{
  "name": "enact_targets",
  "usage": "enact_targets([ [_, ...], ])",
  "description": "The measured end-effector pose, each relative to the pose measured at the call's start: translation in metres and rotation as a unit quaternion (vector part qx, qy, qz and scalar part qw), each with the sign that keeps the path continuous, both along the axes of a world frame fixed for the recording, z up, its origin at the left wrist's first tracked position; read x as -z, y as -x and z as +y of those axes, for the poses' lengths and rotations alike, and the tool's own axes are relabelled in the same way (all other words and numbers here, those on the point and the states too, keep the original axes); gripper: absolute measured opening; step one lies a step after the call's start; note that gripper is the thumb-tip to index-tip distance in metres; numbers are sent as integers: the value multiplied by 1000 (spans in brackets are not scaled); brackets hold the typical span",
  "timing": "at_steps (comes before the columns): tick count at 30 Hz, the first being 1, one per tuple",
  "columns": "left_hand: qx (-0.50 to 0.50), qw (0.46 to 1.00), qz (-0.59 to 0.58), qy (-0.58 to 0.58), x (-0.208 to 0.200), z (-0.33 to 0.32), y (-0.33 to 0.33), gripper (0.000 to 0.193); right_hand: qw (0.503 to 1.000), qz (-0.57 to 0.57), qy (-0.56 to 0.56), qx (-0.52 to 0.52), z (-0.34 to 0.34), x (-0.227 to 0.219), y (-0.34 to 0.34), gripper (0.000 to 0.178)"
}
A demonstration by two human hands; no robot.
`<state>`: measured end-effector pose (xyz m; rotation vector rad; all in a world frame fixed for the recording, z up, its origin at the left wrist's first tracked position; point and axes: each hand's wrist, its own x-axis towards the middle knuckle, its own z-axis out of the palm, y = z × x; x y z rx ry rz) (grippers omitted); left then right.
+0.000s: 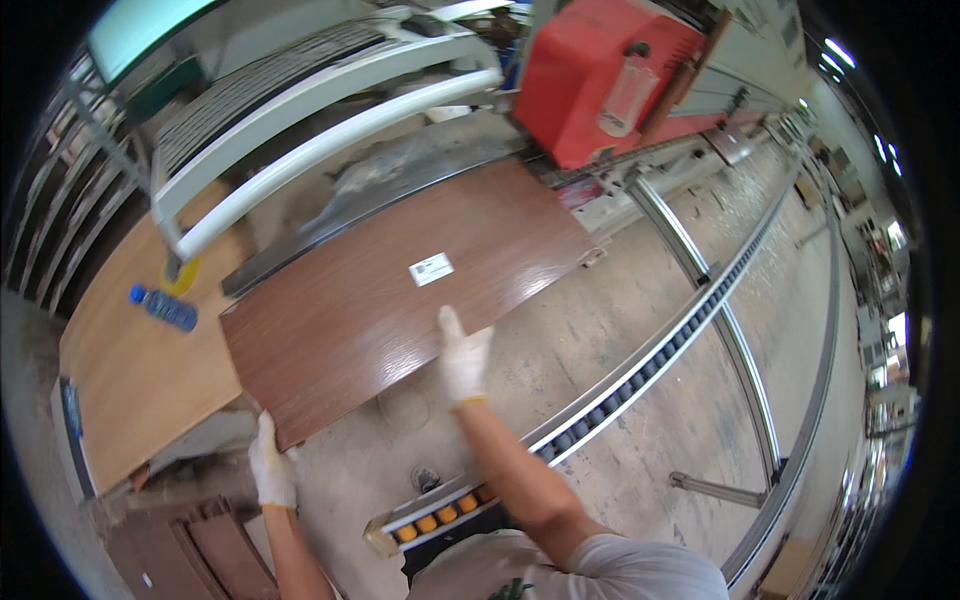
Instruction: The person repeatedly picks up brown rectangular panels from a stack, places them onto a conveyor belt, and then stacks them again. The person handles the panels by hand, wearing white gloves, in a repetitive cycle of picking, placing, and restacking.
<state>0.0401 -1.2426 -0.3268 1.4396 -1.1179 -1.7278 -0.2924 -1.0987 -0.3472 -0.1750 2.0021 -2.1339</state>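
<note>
A long brown wood-grain board (pixel 350 300) lies slantwise in front of me, with a small white label (pixel 431 269) stuck on its top face. My left hand (pixel 272 468), in a white glove, grips the board at its near left corner. Along the near long edge my right hand (pixel 465 362), also gloved, holds the board with its thumb on the top face; its other fingers are partly hidden. The far long edge of the board lies along a dark metal bed (pixel 370 218).
A light wood table (pixel 150 370) on the left carries a blue-capped bottle (pixel 164 307) and a yellow roll. A red machine housing (pixel 600 85) stands beyond the board. White bar (pixel 340 150) spans the back. A roller rail (pixel 640 375) runs at my right; brown panels (pixel 190 550) lie lower left.
</note>
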Motion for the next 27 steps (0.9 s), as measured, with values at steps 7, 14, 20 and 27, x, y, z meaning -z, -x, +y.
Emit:
enact_targets([
  [7,12,989,-146,19,-43,25,69,80,967,-102,-104,210,-40,-14,29,61],
  [14,56,988,-138,-38,-9,42,190,78,959,-200,-39,196,-7,-43,123,54],
  [20,29,984,-167,-47,-12,58,220,76,957,-199,-43,208,17,-49,175,53],
  [27,-2,983,-163,-85,-13,88,282,73,962,-136,-47,232,40,-25,270,61],
])
